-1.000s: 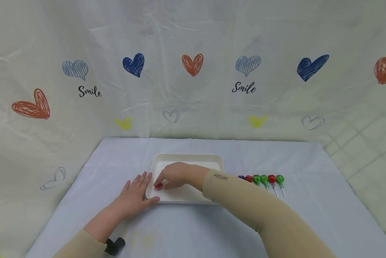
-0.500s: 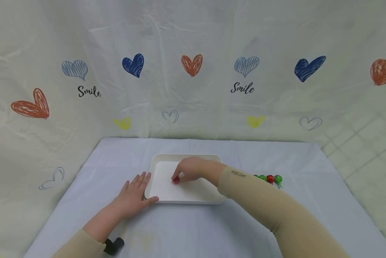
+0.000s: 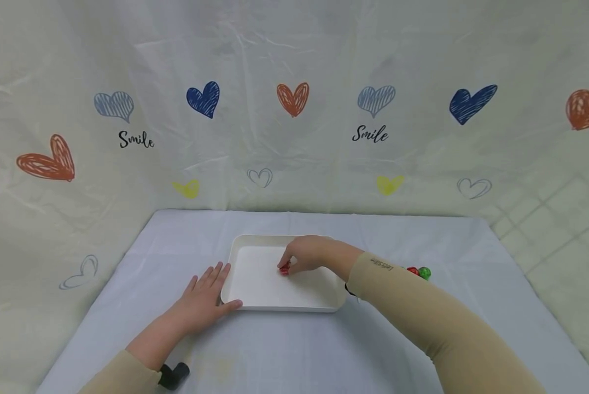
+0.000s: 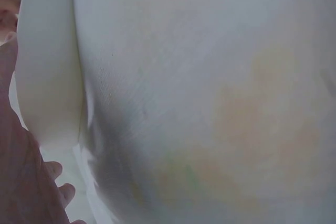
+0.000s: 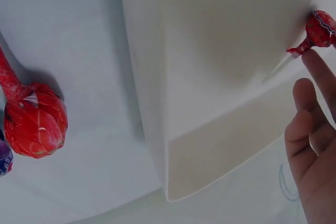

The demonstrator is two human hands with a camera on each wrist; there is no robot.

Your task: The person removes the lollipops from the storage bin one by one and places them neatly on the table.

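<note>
My right hand (image 3: 314,253) pinches a red-wrapped lollipop (image 3: 285,268) by its candy head, low over the middle of a white rectangular tray (image 3: 255,295). In the right wrist view, this lollipop (image 5: 317,29) has its thin pale stick slanting down and left inside the tray; part of the head is cut off by the frame edge. My left hand (image 3: 200,303) lies spread at the tray's left edge, fingers straight, thumb along the near left corner. The left wrist view has the hand (image 4: 21,177) dim beside the tray wall (image 4: 50,66).
Right of the tray, a red lollipop (image 3: 412,271) and a green lollipop (image 3: 424,273) show past my right sleeve, which hides others. The right wrist view shows another red lollipop (image 5: 39,124) and a purple one (image 5: 4,158) outside the tray. A white cloth (image 3: 215,350) covers the table.
My right hand has carried the red lollipop from the tray's left end rightward and slightly away to its middle. The sleeve now hides more of the lollipop row. My left hand stays in place.
</note>
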